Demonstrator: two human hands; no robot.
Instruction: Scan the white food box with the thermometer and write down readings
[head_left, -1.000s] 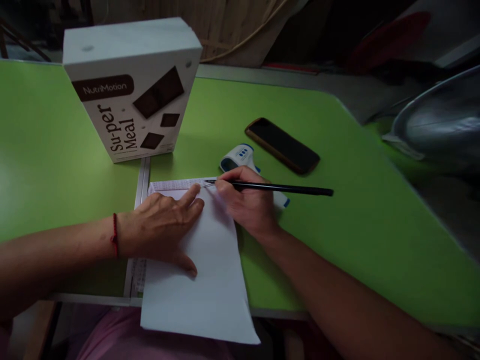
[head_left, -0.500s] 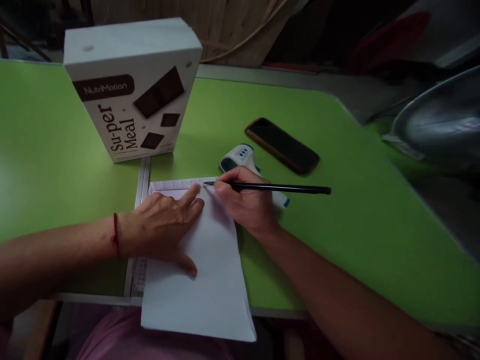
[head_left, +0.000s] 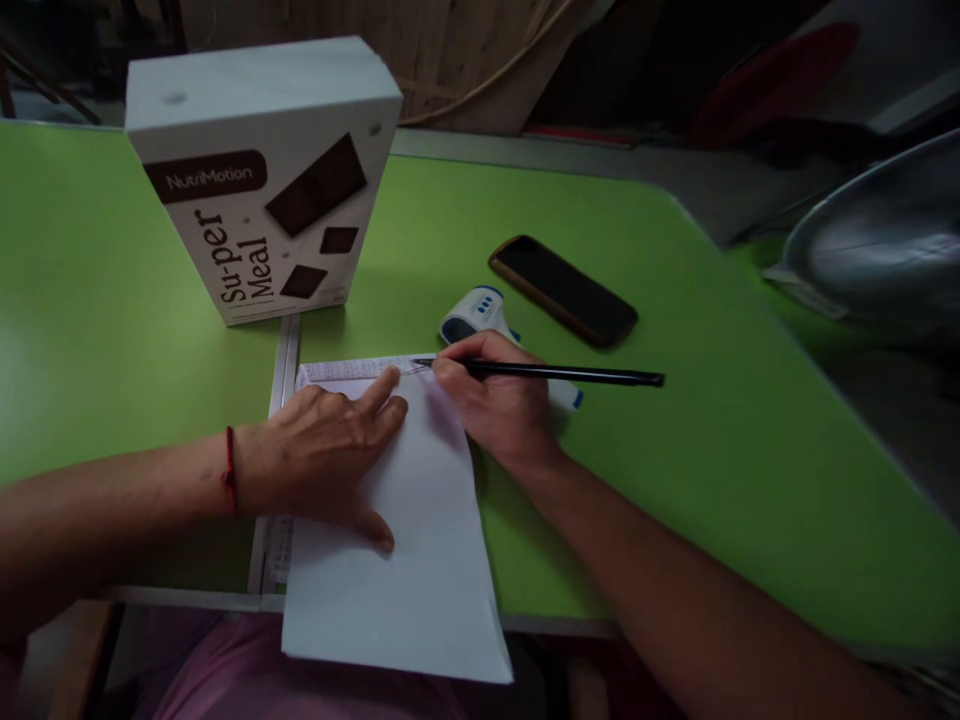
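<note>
White paper [head_left: 405,590] lies over the table's front edge, its upper part covering another sheet whose written strip [head_left: 341,369] shows along the top. My left hand [head_left: 337,440], with a red cord bracelet on the wrist, rests flat on the paper with fingers spread. In my right hand [head_left: 495,395] is a slim black pen [head_left: 577,373], gripped near its tip. The tip meets the written strip, just right of my left index finger. A white and blue handheld thermometer [head_left: 476,312] lies behind my right hand, which partly hides it.
An upright white NutriMotion box [head_left: 300,130] stands at the back left of the green table [head_left: 712,450]. Beyond the thermometer lies a dark phone [head_left: 562,290] in a brown case. A large shiny metal vessel [head_left: 892,240] is at the right, past the table edge.
My right hand and the pen have shifted slightly to the right along the top strip, and a faint line shows behind the tip. My left hand stays in place.
</note>
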